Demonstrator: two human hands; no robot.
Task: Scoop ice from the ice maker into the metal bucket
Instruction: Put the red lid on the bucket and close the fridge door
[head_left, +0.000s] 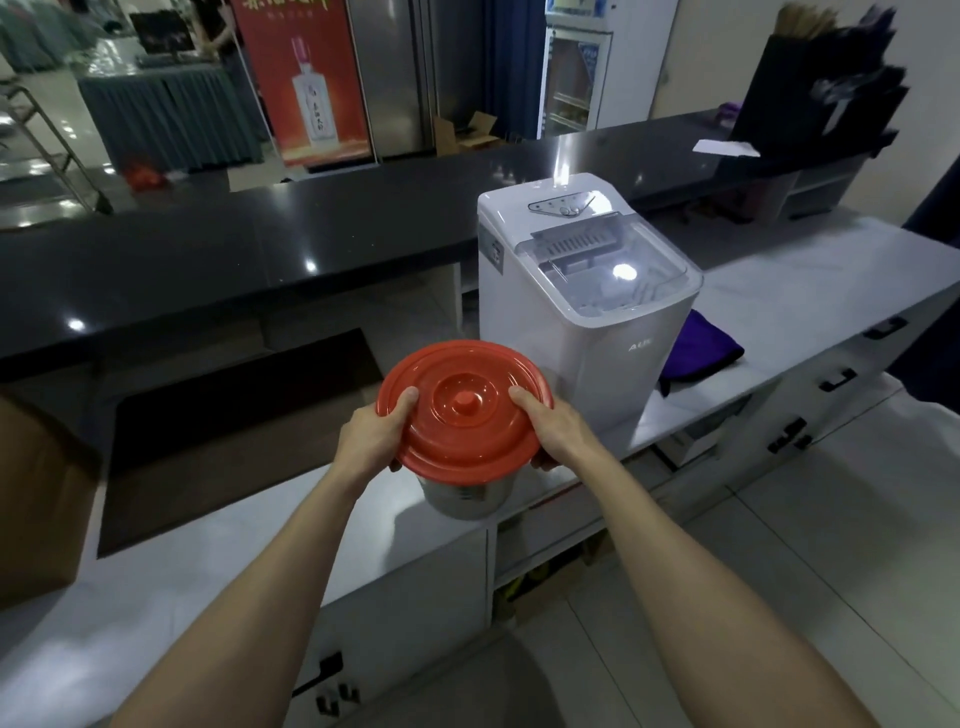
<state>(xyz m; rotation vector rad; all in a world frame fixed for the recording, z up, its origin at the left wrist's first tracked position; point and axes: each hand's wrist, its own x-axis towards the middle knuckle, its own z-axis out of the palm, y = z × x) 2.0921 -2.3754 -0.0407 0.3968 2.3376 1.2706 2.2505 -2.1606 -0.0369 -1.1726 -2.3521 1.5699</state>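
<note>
Metal bucket (467, 499), capped by a round red lid (462, 410), is low in the middle of the view at the front edge of the white bench (805, 291), just in front of the ice maker (587, 312). I cannot tell whether its base rests on the bench or hangs just above it.

At the far left stands a brown cardboard box (36, 499), and beside it a dark mat (234, 426) lies flat. Behind both, a glossy black bench (208, 260) runs across the whole view, and beyond it a red banner (306, 78) shows a white bottle.

The left hand (371, 439) holds the lid's left edge. Its grip is closed there, thumb lying on top and fingers curled under the rim. The right hand (553, 423) holds the opposite edge the same way, thumb on top and fingers tucked below, so the lid is pinched from both sides. The lid covers the bucket's mouth, and only the shiny lower wall shows beneath it.

The ice maker is a white box standing upright on the white bench, its clear top cover down and a small control panel behind that cover. To its right, touching its lower corner, lies a folded purple cloth (706, 348). Black handles (836, 379) mark the drawer fronts below the bench top. At the far right, on the black bench, stand dark paper bags (821, 88) with a white slip of paper (724, 148) beside them.
</note>
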